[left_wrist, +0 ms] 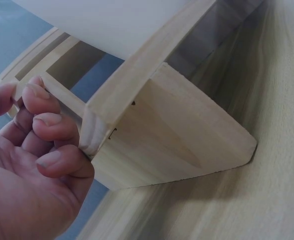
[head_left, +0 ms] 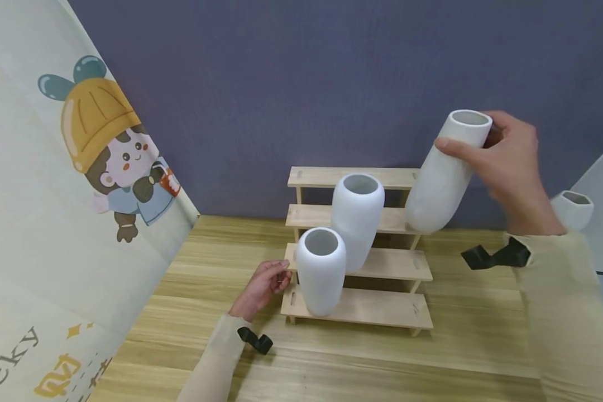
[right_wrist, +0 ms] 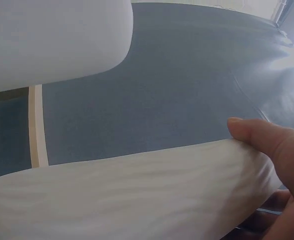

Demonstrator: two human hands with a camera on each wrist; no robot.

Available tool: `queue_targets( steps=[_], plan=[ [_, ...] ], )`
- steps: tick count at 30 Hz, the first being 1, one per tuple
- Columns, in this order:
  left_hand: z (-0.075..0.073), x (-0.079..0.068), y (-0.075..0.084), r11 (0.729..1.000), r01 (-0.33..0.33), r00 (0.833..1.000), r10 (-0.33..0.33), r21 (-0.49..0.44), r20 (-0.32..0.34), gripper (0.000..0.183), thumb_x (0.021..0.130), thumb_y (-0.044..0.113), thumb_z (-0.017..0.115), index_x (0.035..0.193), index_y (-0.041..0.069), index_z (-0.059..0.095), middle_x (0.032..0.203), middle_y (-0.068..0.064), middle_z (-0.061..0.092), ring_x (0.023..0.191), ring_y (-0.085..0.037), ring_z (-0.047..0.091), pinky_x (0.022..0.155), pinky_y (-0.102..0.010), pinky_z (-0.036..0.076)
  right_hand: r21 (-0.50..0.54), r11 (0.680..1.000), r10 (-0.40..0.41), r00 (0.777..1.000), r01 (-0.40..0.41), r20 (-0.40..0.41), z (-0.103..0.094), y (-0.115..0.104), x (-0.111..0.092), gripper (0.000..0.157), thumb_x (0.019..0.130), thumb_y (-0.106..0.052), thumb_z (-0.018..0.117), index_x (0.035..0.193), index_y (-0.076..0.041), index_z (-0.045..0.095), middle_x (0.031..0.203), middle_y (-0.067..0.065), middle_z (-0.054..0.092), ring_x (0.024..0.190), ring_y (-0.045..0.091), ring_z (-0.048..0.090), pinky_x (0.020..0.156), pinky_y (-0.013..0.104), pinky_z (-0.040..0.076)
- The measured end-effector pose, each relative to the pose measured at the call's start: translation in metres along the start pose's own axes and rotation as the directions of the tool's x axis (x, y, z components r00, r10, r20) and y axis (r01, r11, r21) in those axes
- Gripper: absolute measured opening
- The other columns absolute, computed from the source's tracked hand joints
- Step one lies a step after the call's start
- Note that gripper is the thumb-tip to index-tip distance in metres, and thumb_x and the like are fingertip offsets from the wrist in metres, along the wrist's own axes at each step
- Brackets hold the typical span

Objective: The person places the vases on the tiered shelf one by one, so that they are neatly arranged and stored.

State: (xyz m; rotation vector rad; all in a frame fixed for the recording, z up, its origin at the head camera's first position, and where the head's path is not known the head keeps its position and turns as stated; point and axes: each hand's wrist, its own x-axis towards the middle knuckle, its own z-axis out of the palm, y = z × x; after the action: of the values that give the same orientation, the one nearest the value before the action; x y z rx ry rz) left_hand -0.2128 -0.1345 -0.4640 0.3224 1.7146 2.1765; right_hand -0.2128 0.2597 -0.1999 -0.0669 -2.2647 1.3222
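My right hand [head_left: 515, 156] grips a tall white vase [head_left: 444, 178] near its rim, thumb across the front. The vase leans, its base overlapping the right end of the upper steps in the head view. In the right wrist view the vase [right_wrist: 137, 195] runs across the bottom. My left hand [head_left: 263, 287] pinches the left end of a step on the wooden tiered shelf [head_left: 382, 310], thumb and forefinger at the board's edge, other fingers curled. On the lowest step stands a shorter white vase [head_left: 321, 279]. Behind it, a second white vase [head_left: 359, 212] stands one step up.
A small white angular-rimmed pot [head_left: 573, 209] shows behind my right forearm. The shelf stands on a wood-grain table [head_left: 181, 312] before a dark blue backdrop [head_left: 261, 100]. A pale printed cloth [head_left: 30, 195] with a cartoon figure hangs at the left.
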Motion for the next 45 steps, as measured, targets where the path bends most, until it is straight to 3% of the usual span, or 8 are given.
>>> queue_targets(
  steps=[12, 24, 36, 45],
  plan=[
    [0.002, 0.007, -0.001, 1.0, -0.001, 1.0, 0.001, -0.005, -0.026, 0.042, 0.106, 0.018, 0.045, 0.071, 0.022, 0.067, 0.064, 0.013, 0.064, 0.053, 0.0, 0.047, 0.051, -0.015, 0.037, -0.011, 1.0, 0.006, 0.997, -0.005, 0.074, 0.029, -0.001, 0.017, 0.066, 0.076, -0.039, 0.086, 0.133, -0.017, 0.061, 0.096, -0.021, 0.058, 0.085, 0.001, 0.057, 0.067, 0.014, 0.046],
    [0.004, 0.013, -0.001, 1.0, 0.007, 0.998, -0.008, -0.011, -0.057, 0.042, 0.106, 0.018, 0.044, 0.071, 0.022, 0.067, 0.065, 0.013, 0.064, 0.053, 0.0, 0.048, 0.052, -0.015, 0.038, -0.016, 0.999, -0.036, 0.987, 0.039, 0.157, 0.055, -0.004, 0.023, 0.065, 0.077, -0.046, 0.084, 0.131, -0.017, 0.061, 0.099, -0.015, 0.06, 0.088, 0.007, 0.058, 0.07, 0.018, 0.049],
    [0.004, 0.011, -0.001, 1.0, 0.005, 0.998, -0.006, -0.019, -0.055, 0.043, 0.106, 0.016, 0.044, 0.07, 0.022, 0.067, 0.065, 0.014, 0.065, 0.054, 0.0, 0.049, 0.052, -0.014, 0.038, -0.013, 1.0, -0.017, 0.982, 0.02, 0.188, 0.072, -0.011, 0.021, 0.07, 0.076, -0.048, 0.084, 0.134, -0.017, 0.059, 0.108, -0.005, 0.063, 0.092, 0.01, 0.059, 0.07, 0.02, 0.05],
    [0.001, 0.003, 0.002, 1.0, 0.018, 0.999, -0.019, -0.018, -0.04, 0.043, 0.106, 0.016, 0.043, 0.07, 0.022, 0.067, 0.065, 0.014, 0.065, 0.053, 0.001, 0.049, 0.052, -0.014, 0.038, 0.002, 0.999, -0.038, 0.983, 0.038, 0.178, 0.083, -0.018, 0.008, 0.068, 0.077, -0.046, 0.084, 0.133, -0.016, 0.059, 0.116, 0.004, 0.064, 0.095, 0.014, 0.059, 0.073, 0.022, 0.051]
  ],
)
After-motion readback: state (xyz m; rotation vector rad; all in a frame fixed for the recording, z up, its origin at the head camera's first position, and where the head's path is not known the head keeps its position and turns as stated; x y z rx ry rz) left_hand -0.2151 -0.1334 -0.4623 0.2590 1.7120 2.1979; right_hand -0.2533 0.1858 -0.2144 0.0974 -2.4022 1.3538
